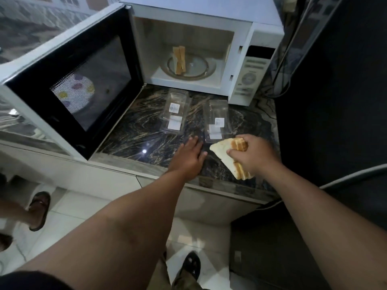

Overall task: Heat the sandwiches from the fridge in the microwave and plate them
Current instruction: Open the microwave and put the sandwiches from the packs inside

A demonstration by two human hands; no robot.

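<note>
the right hand, at the lower right of centre in the frame, grasps 1 triangular sandwich with thumb and fingers curled round its cut crust edge, holding it just above the dark marbled bench. the left hand, just beside it toward the centre, lies flat with fingers straight on the bench, released and holding nothing. a 2nd sandwich already stands on its edge on the left part of the glass turntable inside the microwave, in the upper centre of the frame, whose door hangs wide open to the left. 2 clear plastic sandwich boxes, the left box and the right box, lie on the bench between the hands and the microwave and look to hold no sandwich. the sandwich in hand looks light and soft: white bread that will dent under a hard squeeze, and layers that could slide apart or shed filling if it is tipped with the cut face down. the firmer crust side, where the hand already has it, seems the best place to hold, with gentle pressure across all the slices so that they stay together. setting it on the free right part of the turntable, apart from the 1st, looks like the step in hand; no plate for serving shows plainly, though a spotted round shape appears in the door glass.
</note>
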